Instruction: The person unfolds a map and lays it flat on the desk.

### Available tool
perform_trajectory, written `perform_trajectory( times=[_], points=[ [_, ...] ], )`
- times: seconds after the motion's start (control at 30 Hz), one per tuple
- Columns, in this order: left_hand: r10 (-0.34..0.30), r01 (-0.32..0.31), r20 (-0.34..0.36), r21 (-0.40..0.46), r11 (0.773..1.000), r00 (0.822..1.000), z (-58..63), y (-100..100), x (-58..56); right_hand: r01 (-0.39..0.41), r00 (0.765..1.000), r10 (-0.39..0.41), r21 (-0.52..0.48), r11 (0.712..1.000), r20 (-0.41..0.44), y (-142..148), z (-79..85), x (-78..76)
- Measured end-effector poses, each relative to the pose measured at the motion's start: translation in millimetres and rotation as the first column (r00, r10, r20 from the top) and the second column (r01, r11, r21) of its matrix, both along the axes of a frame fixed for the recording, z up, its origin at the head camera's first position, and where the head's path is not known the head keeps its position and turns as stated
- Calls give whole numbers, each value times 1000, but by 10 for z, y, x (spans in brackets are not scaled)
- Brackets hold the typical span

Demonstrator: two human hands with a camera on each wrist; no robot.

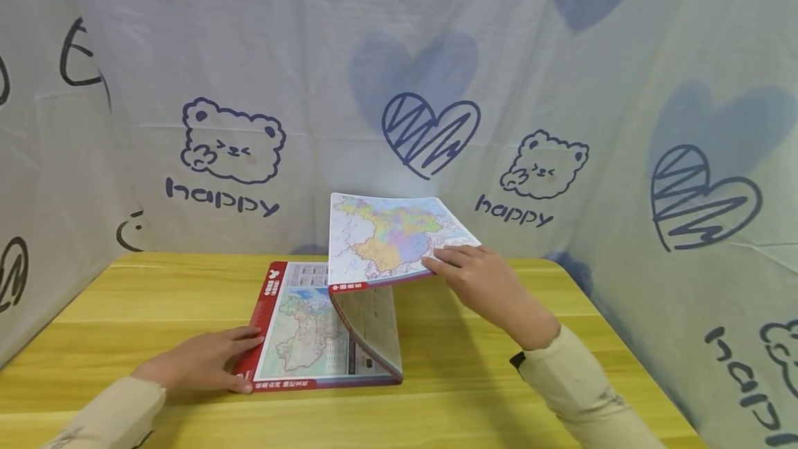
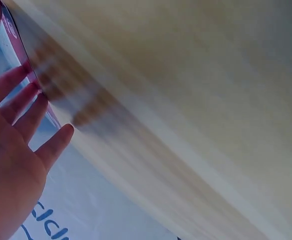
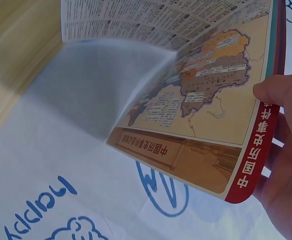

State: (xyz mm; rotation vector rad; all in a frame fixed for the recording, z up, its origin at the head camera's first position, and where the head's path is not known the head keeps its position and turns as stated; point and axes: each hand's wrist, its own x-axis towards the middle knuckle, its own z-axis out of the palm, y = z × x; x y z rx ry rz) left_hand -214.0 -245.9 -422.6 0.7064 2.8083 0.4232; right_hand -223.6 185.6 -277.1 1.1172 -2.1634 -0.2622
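Note:
A folded map (image 1: pixel 305 331) with a red left border lies on the table in the head view. One panel (image 1: pixel 399 234), printed with a coloured map, is lifted above the rest, and another part curves down to the right. My right hand (image 1: pixel 483 283) pinches the lifted panel at its right edge. In the right wrist view, the thumb (image 3: pixel 275 92) presses one printed face while fingers lie behind it. My left hand (image 1: pixel 199 362) rests at the red left border. Its fingers are spread and fairly straight against that edge in the left wrist view.
The yellow wood-grain table (image 1: pixel 156 289) extends around the map. A white curtain (image 1: pixel 324 75) with blue hearts, bear drawings and the word "happy" hangs behind the table and along both sides.

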Motion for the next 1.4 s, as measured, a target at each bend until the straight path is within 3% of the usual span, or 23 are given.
perform_trajectory(
  times=[0.27,0.67,0.87,1.03,1.4],
  points=[
    [68,-67,52,-25,997,996,-16,-135,14,-54,998,52,-88,995,-34,147,73,-13],
    [34,-37,-63,-48,998,997,-87,-329,98,-119,991,106,-173,978,-86,379,126,-1],
    [49,-57,-119,-64,996,992,-116,-434,124,-94,994,81,-191,977,-77,509,149,25],
    [77,-97,-175,-109,989,982,-121,-511,128,-57,995,39,-213,975,-87,602,133,53],
    [178,-210,-179,-175,962,968,-129,-626,151,-58,994,35,-240,969,-99,759,47,33]
  ],
)
